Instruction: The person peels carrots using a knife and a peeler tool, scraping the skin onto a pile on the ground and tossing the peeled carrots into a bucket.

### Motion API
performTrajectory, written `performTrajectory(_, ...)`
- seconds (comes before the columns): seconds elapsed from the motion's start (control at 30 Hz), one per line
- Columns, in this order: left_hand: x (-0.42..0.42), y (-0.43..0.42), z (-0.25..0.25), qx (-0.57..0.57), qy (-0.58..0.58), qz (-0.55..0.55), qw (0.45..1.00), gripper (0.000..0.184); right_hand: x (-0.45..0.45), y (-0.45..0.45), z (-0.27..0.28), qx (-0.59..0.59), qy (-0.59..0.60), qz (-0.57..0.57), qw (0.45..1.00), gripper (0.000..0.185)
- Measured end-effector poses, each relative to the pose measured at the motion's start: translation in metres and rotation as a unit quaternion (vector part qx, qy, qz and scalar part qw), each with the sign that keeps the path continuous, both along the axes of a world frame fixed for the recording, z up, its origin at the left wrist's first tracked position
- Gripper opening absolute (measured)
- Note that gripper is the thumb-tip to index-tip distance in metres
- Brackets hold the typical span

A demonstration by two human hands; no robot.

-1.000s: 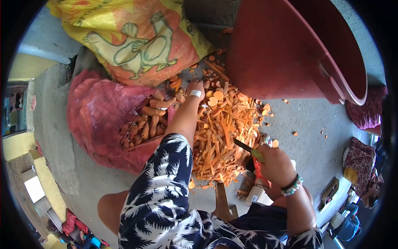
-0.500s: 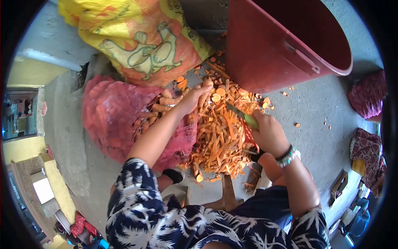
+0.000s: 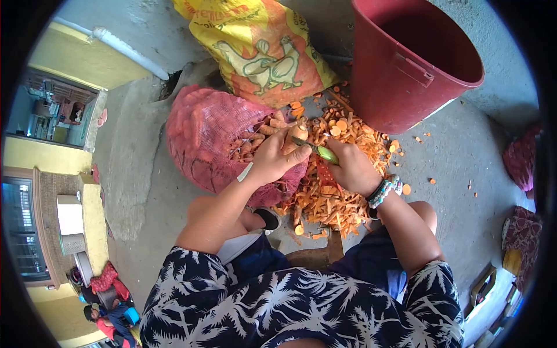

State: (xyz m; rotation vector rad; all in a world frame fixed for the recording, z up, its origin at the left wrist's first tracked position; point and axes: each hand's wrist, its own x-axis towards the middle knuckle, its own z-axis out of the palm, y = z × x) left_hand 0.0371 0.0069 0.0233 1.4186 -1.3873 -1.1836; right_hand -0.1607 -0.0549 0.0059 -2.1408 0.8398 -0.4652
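My left hand (image 3: 275, 162) is wrapped round a carrot (image 3: 297, 137), holding it up near the middle of the view. In my right hand (image 3: 352, 168) is a knife with a green handle (image 3: 326, 154); its dark blade lies against the carrot near its upper end. Below both hands spreads a heap of orange peelings (image 3: 342, 211) with some cut round slices. A pink mesh sack (image 3: 203, 136) lies open to the left of the heap, with unpeeled carrots (image 3: 248, 145) showing at its mouth.
A large red bucket (image 3: 389, 81) stands behind the heap at the right. A yellow and orange sack (image 3: 261, 58) printed with chickens leans at the back. Another purple-red sack (image 3: 519, 156) is at the far right. At the lower left is a person (image 3: 107, 325).
My left hand has come back from the far side of the heap with a carrot. The knife in my right hand has moved up to touch the carrot. The view has shifted.
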Motion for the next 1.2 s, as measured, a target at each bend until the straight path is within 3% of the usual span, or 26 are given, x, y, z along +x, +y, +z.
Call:
performTrajectory(0.1, -0.003, 0.006, -0.005, -0.054, -0.043, 0.023, 0.997, 0.062, -0.001, 0.004, 0.004, 0.000, -0.019, 0.008, 1.000, 0.016)
performTrajectory(0.17, -0.007, 0.006, 0.004, -0.092, -0.071, -0.015, 0.993, 0.043, -0.002, 0.003, 0.005, -0.004, -0.034, 0.013, 0.999, 0.015)
performTrajectory(0.3, -0.009, 0.006, -0.002, -0.071, -0.098, -0.002, 0.993, 0.040, -0.003, -0.001, 0.007, 0.010, -0.015, 0.016, 1.000, 0.014)
performTrajectory(0.4, -0.016, 0.005, -0.001, -0.131, -0.077, 0.054, 0.987, 0.047, -0.003, -0.004, 0.005, 0.017, 0.002, 0.025, 1.000, 0.014)
performTrajectory(0.6, -0.018, 0.003, -0.019, -0.111, -0.199, 0.118, 0.967, 0.043, 0.012, -0.012, -0.022, 0.028, 0.026, 0.004, 0.999, 0.016)
performTrajectory(0.67, -0.011, 0.001, -0.032, 0.030, -0.097, 0.127, 0.987, 0.047, 0.023, -0.014, -0.029, 0.045, 0.069, -0.018, 0.996, 0.017)
performTrajectory(0.73, -0.007, 0.002, -0.039, 0.076, -0.037, 0.125, 0.989, 0.050, 0.031, -0.017, -0.041, 0.066, 0.090, -0.021, 0.994, 0.018)
performTrajectory(0.83, 0.003, 0.008, -0.043, 0.087, 0.016, 0.072, 0.993, 0.038, 0.033, -0.021, -0.056, 0.028, 0.121, 0.049, 0.991, 0.022)
performTrajectory(0.87, 0.003, 0.013, -0.033, 0.180, 0.153, 0.012, 0.972, 0.041, 0.031, -0.026, -0.073, 0.028, 0.122, 0.046, 0.991, 0.022)
performTrajectory(0.9, -0.001, 0.018, -0.021, 0.268, 0.284, -0.049, 0.919, 0.046, 0.026, -0.035, -0.098, 0.036, 0.230, 0.010, 0.972, 0.024)
performTrajectory(0.93, -0.009, 0.024, -0.008, 0.287, 0.357, -0.118, 0.881, 0.047, 0.020, -0.041, -0.120, 0.048, 0.331, -0.029, 0.942, 0.026)
performTrajectory(0.97, -0.009, 0.022, -0.007, 0.240, 0.354, -0.116, 0.896, 0.046, 0.007, -0.047, -0.139, -0.007, 0.308, 0.031, 0.951, 0.025)
performTrajectory(1.0, -0.007, 0.021, -0.006, 0.191, 0.353, -0.111, 0.909, 0.046, 0.007, -0.050, -0.139, 0.077, 0.322, -0.001, 0.944, 0.025)
performTrajectory(1.03, -0.001, 0.020, -0.010, 0.188, 0.353, -0.109, 0.910, 0.046, 0.007, -0.047, -0.142, 0.073, 0.309, -0.017, 0.948, 0.026)
performTrajectory(1.1, 0.012, 0.014, -0.028, 0.093, 0.171, 0.017, 0.981, 0.036, 0.008, -0.050, -0.140, 0.059, 0.299, -0.031, 0.952, 0.028)
performTrajectory(1.13, 0.021, 0.011, -0.036, 0.092, 0.173, 0.018, 0.980, 0.036, 0.010, -0.049, -0.137, 0.037, 0.254, -0.030, 0.966, 0.027)
performTrajectory(1.2, 0.035, 0.004, -0.045, -0.038, -0.020, 0.077, 0.996, 0.033, 0.015, -0.043, -0.120, 0.015, 0.207, -0.030, 0.978, 0.027)
